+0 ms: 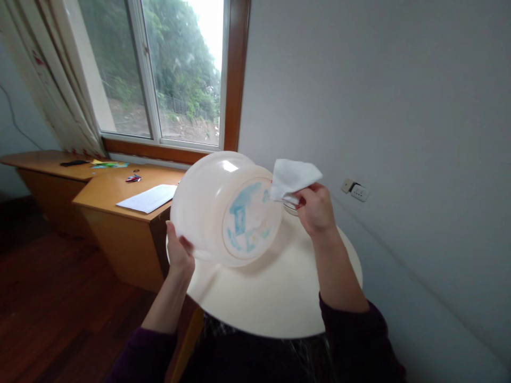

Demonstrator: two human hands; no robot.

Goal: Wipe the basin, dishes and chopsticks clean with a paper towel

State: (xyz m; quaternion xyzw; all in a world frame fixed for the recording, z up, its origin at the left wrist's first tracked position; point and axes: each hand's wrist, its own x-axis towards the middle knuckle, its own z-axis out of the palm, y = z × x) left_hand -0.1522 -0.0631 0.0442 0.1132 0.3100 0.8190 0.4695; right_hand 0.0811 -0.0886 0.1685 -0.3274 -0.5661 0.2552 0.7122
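A translucent white plastic basin (199,207) is tipped on its side above the round table, its base with a blue printed picture turned partly toward me. My left hand (180,252) grips the basin's rim at the lower left, thumb on the outside and the other fingers largely hidden. In my right hand (317,210), a folded white cloth (293,178) is pinched between thumb and fingers. The cloth is at the right edge of the basin's base; whether it touches there I cannot tell.
Below the basin stands a round white table (263,303), with a partly hidden round object near its back edge. To the left, a wooden desk (120,191) bears white paper (147,198) and small items. A wall socket (359,191) is at right, a window (179,74) behind.
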